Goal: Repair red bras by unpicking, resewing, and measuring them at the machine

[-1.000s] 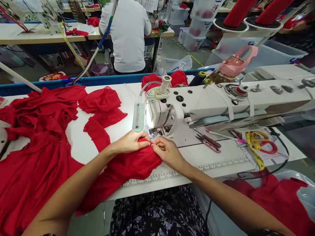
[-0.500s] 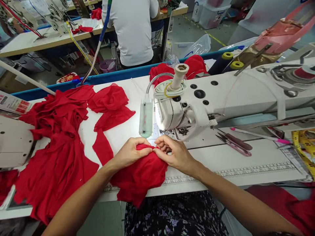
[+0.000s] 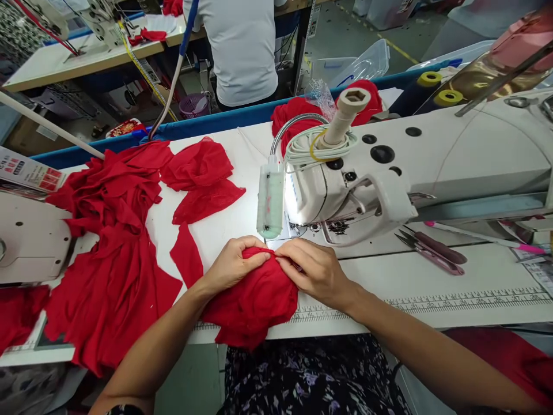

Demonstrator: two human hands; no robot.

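A piece of red fabric (image 3: 263,300) hangs bunched over the front edge of the white sewing table (image 3: 371,276). My left hand (image 3: 235,262) pinches its upper edge between thumb and fingers. Just to the right, my right hand (image 3: 317,271) has its fingers closed on the same edge, the thumb close to the left fingertips. Both hands are right in front of the sewing machine (image 3: 345,196), whose needle area is partly hidden behind its white guard. Above the fabric hangs a small lamp (image 3: 271,199) on a bendable metal neck.
A large heap of red fabric (image 3: 116,259) covers the left, with smaller red pieces (image 3: 203,173) beside it. Thread snips (image 3: 432,253) lie at the right. Thread cones (image 3: 447,101) stand behind the machine. A person in a white shirt (image 3: 242,52) sits beyond.
The camera view has shifted, so the scene sits slightly right. My right fingers have closed in on the fabric's edge, and the hands still grip it.
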